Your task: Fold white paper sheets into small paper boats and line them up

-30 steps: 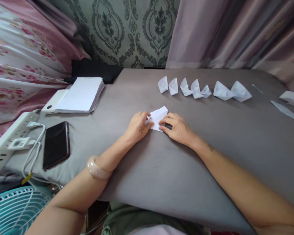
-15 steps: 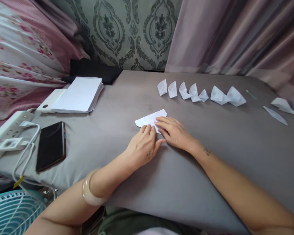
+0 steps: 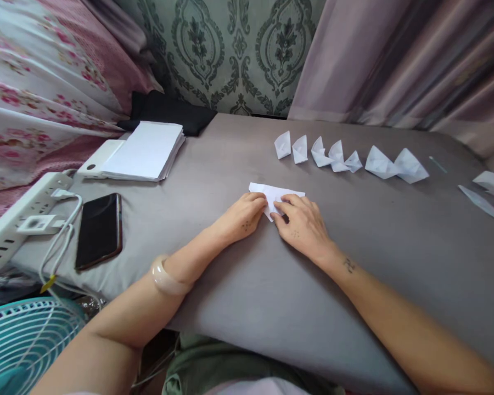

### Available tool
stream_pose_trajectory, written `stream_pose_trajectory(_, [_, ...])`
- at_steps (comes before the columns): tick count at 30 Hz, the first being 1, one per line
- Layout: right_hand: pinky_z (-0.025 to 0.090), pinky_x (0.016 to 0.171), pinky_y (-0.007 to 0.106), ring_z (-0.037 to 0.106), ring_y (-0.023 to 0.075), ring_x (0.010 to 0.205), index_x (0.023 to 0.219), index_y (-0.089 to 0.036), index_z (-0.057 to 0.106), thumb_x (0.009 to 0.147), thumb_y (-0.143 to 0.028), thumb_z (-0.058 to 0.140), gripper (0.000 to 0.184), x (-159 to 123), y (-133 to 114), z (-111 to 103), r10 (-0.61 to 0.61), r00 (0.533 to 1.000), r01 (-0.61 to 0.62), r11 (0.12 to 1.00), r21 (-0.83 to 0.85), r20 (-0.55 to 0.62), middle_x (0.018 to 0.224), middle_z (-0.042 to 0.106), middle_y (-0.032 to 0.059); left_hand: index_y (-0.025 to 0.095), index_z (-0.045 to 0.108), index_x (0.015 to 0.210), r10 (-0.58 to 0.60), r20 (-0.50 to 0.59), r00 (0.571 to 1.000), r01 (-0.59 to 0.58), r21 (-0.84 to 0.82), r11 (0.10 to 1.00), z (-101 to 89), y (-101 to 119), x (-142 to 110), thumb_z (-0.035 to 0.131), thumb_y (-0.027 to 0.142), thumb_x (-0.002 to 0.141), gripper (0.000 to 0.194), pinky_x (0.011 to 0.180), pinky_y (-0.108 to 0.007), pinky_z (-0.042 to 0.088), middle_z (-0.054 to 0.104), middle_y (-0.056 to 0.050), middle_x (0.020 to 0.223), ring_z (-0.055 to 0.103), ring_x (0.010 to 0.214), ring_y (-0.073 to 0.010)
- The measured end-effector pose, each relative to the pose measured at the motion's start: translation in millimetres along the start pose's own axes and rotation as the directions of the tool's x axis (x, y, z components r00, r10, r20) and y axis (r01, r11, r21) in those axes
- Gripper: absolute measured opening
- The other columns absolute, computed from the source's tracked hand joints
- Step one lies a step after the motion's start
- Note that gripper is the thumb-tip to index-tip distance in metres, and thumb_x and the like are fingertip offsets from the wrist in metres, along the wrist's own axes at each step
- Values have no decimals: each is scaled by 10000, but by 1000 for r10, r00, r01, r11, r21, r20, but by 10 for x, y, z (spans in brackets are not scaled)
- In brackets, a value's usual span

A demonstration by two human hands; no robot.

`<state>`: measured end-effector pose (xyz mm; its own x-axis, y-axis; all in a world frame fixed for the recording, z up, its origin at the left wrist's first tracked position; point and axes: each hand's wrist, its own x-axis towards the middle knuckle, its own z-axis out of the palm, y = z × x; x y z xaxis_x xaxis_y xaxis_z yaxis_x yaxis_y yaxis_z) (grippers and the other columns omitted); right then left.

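Note:
A small folded sheet of white paper (image 3: pixel 274 192) lies on the grey cloth surface in front of me, its long edge away from me and a point towards me. My left hand (image 3: pixel 242 218) is closed on its left side, fingers curled over the paper. On the right side, my right hand (image 3: pixel 303 226) pinches the paper with thumb and fingertips. The fingers cover parts of both sides. Beyond the hands, a row of folded paper boats (image 3: pixel 336 156) stands on the grey cloth.
At the left are a stack of white paper (image 3: pixel 142 151), a phone (image 3: pixel 99 230), a power strip (image 3: pixel 28 211) with cables and a teal fan (image 3: pixel 28 345). Paper pieces (image 3: pixel 480 202) and a thin stick (image 3: pixel 438 164) lie right. Patterned wall (image 3: pixel 239 55) and curtains (image 3: pixel 379 55) stand behind.
The folded paper has turned, so its long edge now lies farthest from me. My left hand has shifted to its left side, and my right hand's fingers have curled in. The view has swung slightly left.

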<state>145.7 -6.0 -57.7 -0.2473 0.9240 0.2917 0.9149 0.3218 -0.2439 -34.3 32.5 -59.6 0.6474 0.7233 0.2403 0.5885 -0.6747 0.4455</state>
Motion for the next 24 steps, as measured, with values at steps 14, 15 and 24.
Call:
stream_pose_trajectory(14, [402, 807, 389, 548, 242, 903, 972, -199, 731, 907, -249, 492, 253, 99, 109, -66, -124, 992, 125, 992, -26, 31, 1002, 660, 89, 227, 596, 1033, -187, 0, 982, 186, 107, 977, -2, 131, -43, 554, 377, 887, 215, 1049, -538, 338, 618, -85, 1256, 427, 1331, -311])
stream_pose_trajectory(15, [404, 796, 381, 546, 238, 892, 967, -197, 727, 915, -256, 485, 255, 104, 115, -69, -129, 991, 130, 991, -31, 26, 990, 660, 88, 223, 593, 1034, -174, 11, 985, 171, 121, 978, -17, 136, -41, 544, 376, 890, 215, 1038, -542, 342, 619, -87, 1252, 436, 1321, -315])
stream_pose_trajectory(24, [435, 784, 325, 554, 198, 866, 878, -233, 720, 868, -250, 595, 127, 250, 342, 64, -43, 999, 46, 984, 174, -23, 899, 654, 38, 199, 666, 863, -150, 102, 983, 118, 270, 956, -204, 155, 219, 482, 390, 925, 273, 931, -472, 384, 680, -82, 989, 616, 997, -274])
